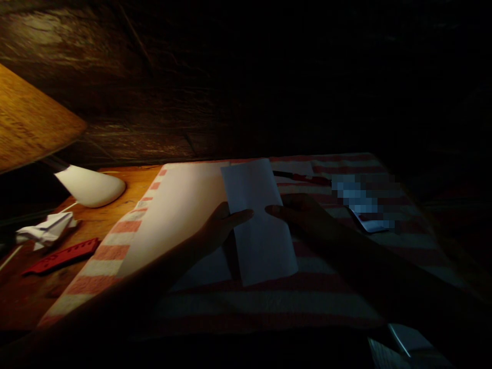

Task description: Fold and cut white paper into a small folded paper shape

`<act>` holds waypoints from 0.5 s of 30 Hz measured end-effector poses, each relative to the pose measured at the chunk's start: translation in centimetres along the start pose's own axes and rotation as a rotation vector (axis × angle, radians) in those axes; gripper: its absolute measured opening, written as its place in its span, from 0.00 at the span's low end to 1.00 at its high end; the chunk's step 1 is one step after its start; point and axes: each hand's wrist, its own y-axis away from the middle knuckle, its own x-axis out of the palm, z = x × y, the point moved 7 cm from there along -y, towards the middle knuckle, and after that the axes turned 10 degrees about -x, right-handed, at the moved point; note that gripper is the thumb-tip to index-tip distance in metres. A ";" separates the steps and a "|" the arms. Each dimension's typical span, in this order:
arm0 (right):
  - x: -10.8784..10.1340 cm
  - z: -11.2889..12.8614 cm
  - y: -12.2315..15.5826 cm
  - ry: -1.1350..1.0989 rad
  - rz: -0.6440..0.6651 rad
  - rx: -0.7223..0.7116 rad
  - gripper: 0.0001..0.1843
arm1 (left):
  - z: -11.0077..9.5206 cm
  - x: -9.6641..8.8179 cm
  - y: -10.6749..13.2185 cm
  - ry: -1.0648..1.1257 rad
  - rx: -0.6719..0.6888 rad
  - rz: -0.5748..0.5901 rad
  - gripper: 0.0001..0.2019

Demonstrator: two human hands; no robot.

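A folded white sheet of paper (261, 225) lies lengthwise on a red-and-white striped cloth (115, 251). My left hand (219, 228) grips its left edge, thumb on top of the paper. My right hand (303, 215) pinches the right edge, thumb on the paper too. Under and left of it lies a larger white sheet (180, 210). The scene is dim and lit only from the left.
A lamp with a tan shade (26, 123) and white base (90, 185) stands at the left on the wooden table (34, 297). Near it lie a crumpled folded paper (48, 228) and a red ruler (61, 254). A red-handled tool (303, 178) lies beyond the paper.
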 end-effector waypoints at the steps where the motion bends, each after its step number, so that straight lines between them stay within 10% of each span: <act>1: 0.0 0.0 0.0 0.001 -0.003 0.001 0.22 | 0.0 0.0 0.0 0.003 0.001 0.003 0.16; 15: -0.2 -0.1 0.0 0.023 -0.004 -0.006 0.21 | 0.2 -0.2 -0.2 -0.006 0.002 -0.001 0.15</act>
